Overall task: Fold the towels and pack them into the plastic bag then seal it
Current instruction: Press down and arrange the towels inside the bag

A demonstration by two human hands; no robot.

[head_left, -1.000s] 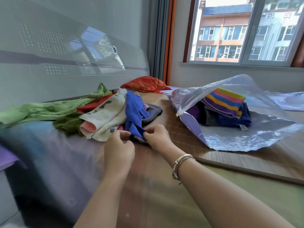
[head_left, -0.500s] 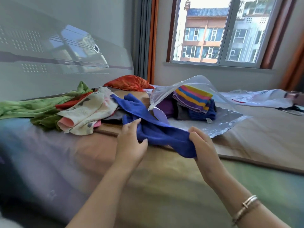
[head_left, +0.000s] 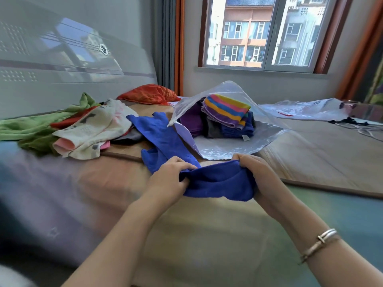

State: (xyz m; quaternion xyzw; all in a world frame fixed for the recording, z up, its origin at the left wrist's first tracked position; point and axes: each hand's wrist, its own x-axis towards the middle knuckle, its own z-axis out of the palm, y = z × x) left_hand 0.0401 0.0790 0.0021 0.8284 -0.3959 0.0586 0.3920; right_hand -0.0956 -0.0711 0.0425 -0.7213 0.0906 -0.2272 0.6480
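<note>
- Both my hands grip the blue towel (head_left: 217,181): left hand (head_left: 167,181) has fingers curled over one bunched end, right hand (head_left: 257,177) clamps the other. The far tail of the cloth trails back across the bed (head_left: 186,235) toward the pile.
- The towel sits at the middle of the bed, just in front of the bag's mouth and touching its lower flap.
- Done so far, by my reading: the bag (head_left: 228,148) lies open with a folded stack inside, a striped towel (head_left: 226,108) on top, purple and dark ones beneath.
- Left: the blue one is not yet folded. The pile (head_left: 91,129) of loose towels toward the bed's left edge, green, cream and pink, waits unfolded. The bag is unsealed.
- I'd call it somewhere past the start, well short of the seal.
- Against half a second ago: the left hand was open beside the cloth; now it has closed on it. The towel has come nearer to me, and more of it hangs bunched between the hands.
- A second ago both hands were pinching its corner at the pile.
</note>
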